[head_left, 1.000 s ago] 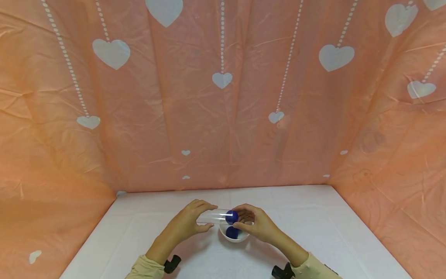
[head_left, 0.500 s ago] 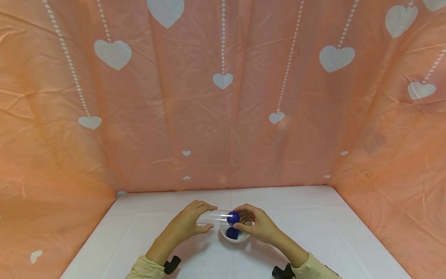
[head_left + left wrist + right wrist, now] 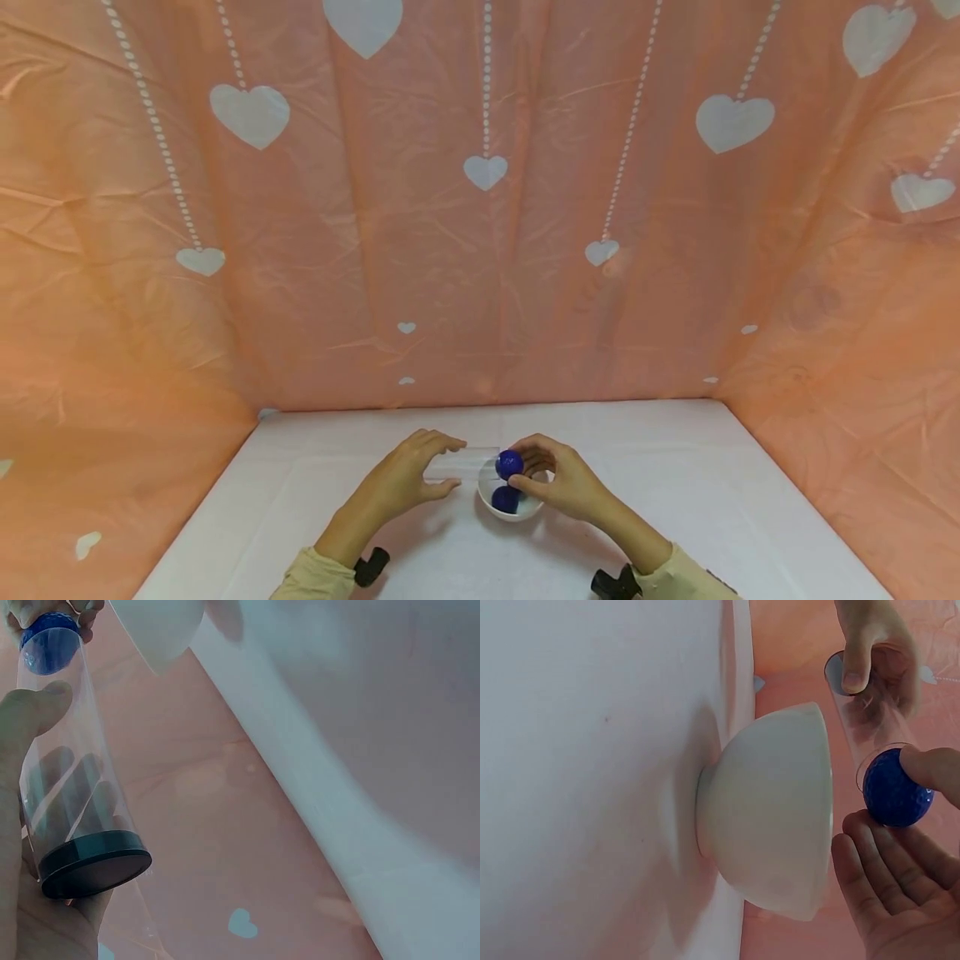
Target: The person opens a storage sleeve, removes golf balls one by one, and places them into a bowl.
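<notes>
My left hand [image 3: 412,471] grips a clear plastic tube [image 3: 468,463], held lengthwise above the table. A black cap [image 3: 96,862] closes its end near my left palm. At the tube's other, uncapped end, my right hand [image 3: 558,479] pinches a dimpled blue golf ball [image 3: 897,789] between thumb and fingers. The ball sits at the tube's mouth, part of it still within the rim in the left wrist view. Below the hands stands a white bowl [image 3: 772,810], with another blue ball [image 3: 505,500] inside.
A white-covered table [image 3: 315,533] lies under everything. An orange sheet with white hearts [image 3: 480,275] hangs behind and along both sides. Each wrist bears a black camera mount [image 3: 371,567].
The golf ball has slid rightward with my right hand, from inside the tube's end to its mouth. My left hand keeps its grip on the tube. The head view has shifted slightly.
</notes>
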Demonstrator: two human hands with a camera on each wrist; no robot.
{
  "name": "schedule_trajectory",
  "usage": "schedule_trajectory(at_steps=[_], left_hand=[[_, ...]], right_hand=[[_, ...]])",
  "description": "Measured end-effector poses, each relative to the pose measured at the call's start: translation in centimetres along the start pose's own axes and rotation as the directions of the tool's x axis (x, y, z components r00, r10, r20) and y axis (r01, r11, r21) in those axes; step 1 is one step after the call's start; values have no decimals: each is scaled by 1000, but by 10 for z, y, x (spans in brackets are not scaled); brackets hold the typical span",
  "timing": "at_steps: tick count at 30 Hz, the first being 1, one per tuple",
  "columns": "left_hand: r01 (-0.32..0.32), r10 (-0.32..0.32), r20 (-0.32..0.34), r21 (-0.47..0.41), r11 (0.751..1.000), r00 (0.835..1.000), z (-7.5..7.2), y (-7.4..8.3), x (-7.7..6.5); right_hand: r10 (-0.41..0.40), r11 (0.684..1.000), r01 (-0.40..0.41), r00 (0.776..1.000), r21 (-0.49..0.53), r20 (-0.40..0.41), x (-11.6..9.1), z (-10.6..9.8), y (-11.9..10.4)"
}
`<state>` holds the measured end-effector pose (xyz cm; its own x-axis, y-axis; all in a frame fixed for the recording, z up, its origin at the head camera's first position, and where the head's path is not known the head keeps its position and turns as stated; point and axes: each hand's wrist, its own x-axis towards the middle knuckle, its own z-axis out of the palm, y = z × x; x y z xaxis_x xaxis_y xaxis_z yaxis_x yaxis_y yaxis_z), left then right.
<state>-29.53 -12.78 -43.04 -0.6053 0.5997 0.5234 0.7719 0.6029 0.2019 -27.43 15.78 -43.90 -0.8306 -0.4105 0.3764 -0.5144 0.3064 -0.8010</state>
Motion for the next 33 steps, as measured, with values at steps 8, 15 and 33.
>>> schedule_trajectory(at_steps=[8,15,33], left_hand=[[36,-36,4,-12,999,999,1,-1,-2],[13,-13,-23,-5,1000,1000,1,-3,-2],[18,-20,-47,-47,999,999,1,-9,-6]], right_hand=[[-4,1000,3,1000,-28,-19,-1,-6,13],[-55,996,53,998,-67,-19,-3,-14,25],[-87,966,91,996,-243,27,-12,-22,30]])
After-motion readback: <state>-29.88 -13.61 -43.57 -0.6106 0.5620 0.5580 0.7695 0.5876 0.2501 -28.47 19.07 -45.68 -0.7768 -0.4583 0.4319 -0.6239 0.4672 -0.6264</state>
